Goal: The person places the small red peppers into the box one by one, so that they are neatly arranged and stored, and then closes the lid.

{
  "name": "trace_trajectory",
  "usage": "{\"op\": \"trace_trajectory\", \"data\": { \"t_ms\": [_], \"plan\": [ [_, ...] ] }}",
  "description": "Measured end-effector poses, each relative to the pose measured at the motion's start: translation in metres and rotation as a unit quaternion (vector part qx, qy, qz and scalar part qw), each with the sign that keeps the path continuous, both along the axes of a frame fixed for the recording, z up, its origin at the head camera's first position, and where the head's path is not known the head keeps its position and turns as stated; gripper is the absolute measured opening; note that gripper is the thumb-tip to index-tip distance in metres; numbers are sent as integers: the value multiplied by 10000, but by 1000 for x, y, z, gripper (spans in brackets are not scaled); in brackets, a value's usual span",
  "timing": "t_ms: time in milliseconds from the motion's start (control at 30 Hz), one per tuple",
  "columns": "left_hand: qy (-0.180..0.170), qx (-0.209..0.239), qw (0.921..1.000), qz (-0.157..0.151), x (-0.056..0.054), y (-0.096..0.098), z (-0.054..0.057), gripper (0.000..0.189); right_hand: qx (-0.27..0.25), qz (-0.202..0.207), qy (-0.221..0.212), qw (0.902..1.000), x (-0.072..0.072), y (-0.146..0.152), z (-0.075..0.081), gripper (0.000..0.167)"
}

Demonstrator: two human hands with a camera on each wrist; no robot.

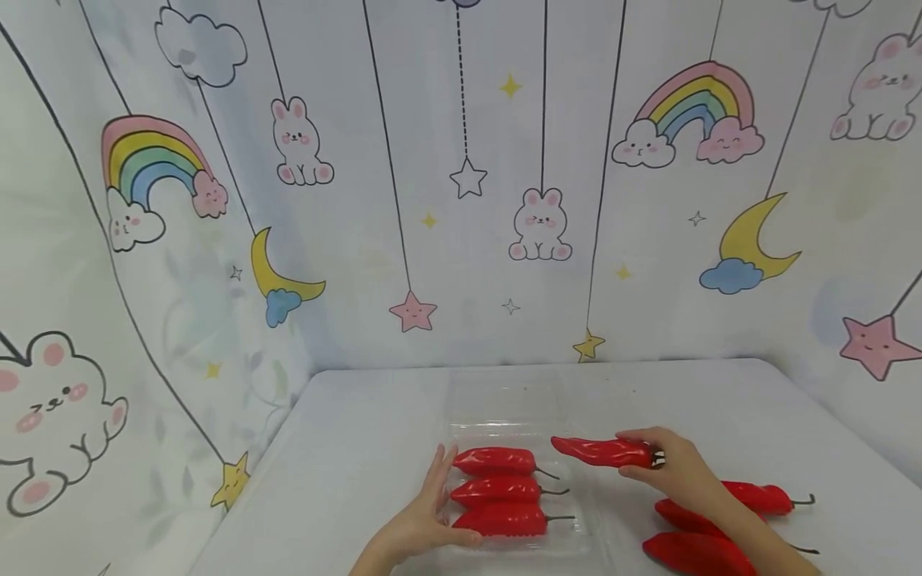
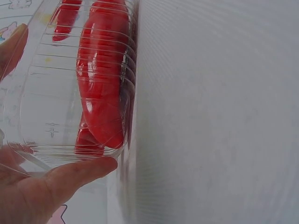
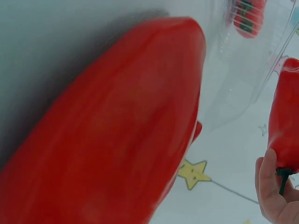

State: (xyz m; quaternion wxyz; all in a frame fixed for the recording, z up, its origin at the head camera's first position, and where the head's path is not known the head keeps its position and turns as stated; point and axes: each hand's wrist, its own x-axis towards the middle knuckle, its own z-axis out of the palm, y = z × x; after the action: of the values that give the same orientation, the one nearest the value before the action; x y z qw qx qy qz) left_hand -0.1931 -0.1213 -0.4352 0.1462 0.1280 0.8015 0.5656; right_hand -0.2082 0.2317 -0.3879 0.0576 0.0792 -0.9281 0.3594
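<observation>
Three red chili peppers (image 1: 497, 490) lie side by side in a clear plastic clamshell box (image 1: 591, 544), tips left and stems right. My left hand (image 1: 414, 524) rests against the left end of the box. Its fingers run straight along that side, and the thumb (image 2: 84, 176) lies along the near wall. At the right, my right hand (image 1: 670, 464) holds another red chili pepper (image 1: 598, 451) by its stem end, tip pointing left. The right wrist view also shows this held pepper (image 3: 286, 116), with fingers around its base near the green stem.
Several more red chili peppers (image 1: 691, 552) lie on the white table at the right, partly beneath my right forearm. The transparent lid (image 1: 504, 400) of the box stretches away behind it. A cloth printed with rabbits (image 1: 540, 228) and rainbows hangs around the table.
</observation>
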Motion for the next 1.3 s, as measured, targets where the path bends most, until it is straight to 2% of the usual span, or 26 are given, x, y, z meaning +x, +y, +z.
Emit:
{"op": "trace_trajectory", "data": {
  "t_ms": [600,800,1100,1300],
  "plan": [
    [-13,-10,10000,37,1,1,0,113,-8,224,92,9997,-2,-30,1,49],
    [8,-9,10000,29,1,0,1,113,6,317,137,9994,-8,-42,1,46],
    [48,1,10000,-24,0,0,1,112,-201,371,49,9991,-16,-57,-3,44],
    [60,58,10000,-35,0,0,1,112,-331,519,182,9979,-17,-67,-11,42]
  ]
}}
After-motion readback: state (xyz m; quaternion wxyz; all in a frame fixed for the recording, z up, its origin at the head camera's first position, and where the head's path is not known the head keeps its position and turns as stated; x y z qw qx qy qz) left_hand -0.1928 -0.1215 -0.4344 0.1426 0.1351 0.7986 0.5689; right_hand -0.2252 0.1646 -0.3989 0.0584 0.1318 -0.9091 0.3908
